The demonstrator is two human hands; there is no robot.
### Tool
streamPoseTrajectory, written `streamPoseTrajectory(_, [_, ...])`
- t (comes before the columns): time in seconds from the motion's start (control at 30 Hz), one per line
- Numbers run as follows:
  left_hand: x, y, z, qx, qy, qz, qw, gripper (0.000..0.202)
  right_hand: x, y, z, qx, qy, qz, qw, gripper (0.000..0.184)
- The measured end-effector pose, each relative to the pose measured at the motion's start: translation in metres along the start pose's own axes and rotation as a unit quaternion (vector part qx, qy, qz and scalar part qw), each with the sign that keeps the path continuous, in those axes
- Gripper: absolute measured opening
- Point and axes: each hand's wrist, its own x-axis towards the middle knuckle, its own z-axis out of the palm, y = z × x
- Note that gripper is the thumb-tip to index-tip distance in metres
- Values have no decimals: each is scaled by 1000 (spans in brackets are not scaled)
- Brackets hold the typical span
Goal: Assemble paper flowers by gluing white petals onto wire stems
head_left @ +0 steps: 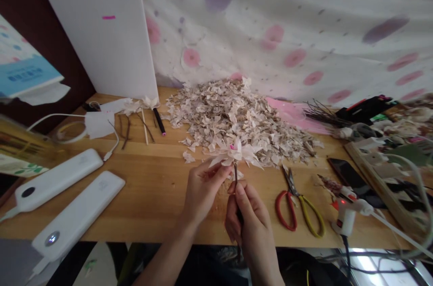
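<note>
A handmade flower with pale, papery petals and a pink spot at its centre is held upright over the front of the table. Its stem is a thin dark twig. My right hand is closed around that twig, which shows again below the fist. Just under the petals, my left hand is closed with its fingers at the flower's underside; exactly what they pinch is hidden. Behind the flower lies a big heap of dry, pale petal flakes.
Scissors with red and yellow handles lie right of my hands, then a glue gun and a phone. Two white power banks sit at left. A black marker and twigs lie by a white board.
</note>
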Motion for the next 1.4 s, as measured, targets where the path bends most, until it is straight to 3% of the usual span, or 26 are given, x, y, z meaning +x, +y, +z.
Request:
streamPoseTrajectory(0.33, [2, 0, 2, -117, -8, -111, 987, 40, -2, -2, 6, -68, 17, -5, 998, 43])
streamPoseTrajectory(0.53, [3, -3, -3, -154, 26, -154, 976, 40, -7, -11, 17, -101, 40, -2, 994, 39])
streamPoseTrajectory(0.8, [6, 0, -9, -145, -7, -163, 976, 36, -4, -6, 9, -170, 29, -31, 984, 36])
streamPoseTrajectory(1.0, [3, 12, 0, -74, 37, -113, 990, 32, -5, -4, 11, -273, 84, -119, 951, 22])
streamPoseTrajectory(1.2, [-11, 7, 3, 10, 56, -64, 996, 29, -3, 5, 6, -261, 126, -165, 943, 18])
streamPoseTrajectory(1.3, [-18, 5, 1, 51, 23, 20, 998, 28, -3, 14, -6, -249, 159, -190, 936, 13])
streamPoseTrajectory(1.4, [-24, 13, 2, 109, 2, 154, 982, 27, -3, 24, -21, -192, 118, -129, 966, 5])
